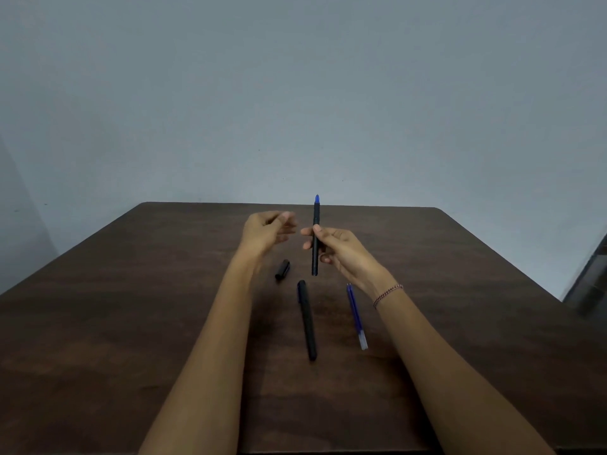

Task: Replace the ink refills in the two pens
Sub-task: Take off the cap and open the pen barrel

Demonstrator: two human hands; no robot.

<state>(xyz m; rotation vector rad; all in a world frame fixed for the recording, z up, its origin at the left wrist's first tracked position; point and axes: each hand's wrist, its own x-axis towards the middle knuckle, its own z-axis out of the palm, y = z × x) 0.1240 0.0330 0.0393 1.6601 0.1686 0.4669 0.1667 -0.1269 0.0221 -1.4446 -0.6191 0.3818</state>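
A plain grey-blue wall [295, 93] rises behind a dark brown wooden surface [98, 323] with rounded far corners. The light is dim and even. A dark unclear object [591, 280] stands at the right edge.

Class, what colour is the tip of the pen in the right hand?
The pen tip is blue; head view.

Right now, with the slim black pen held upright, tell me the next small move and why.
Probably bring the left hand to the blue tip of the slim black pen and unscrew it. The right hand grips the barrel upright, the short black cap already lies on the brown wooden table, and the blue ink refill waits nearby.
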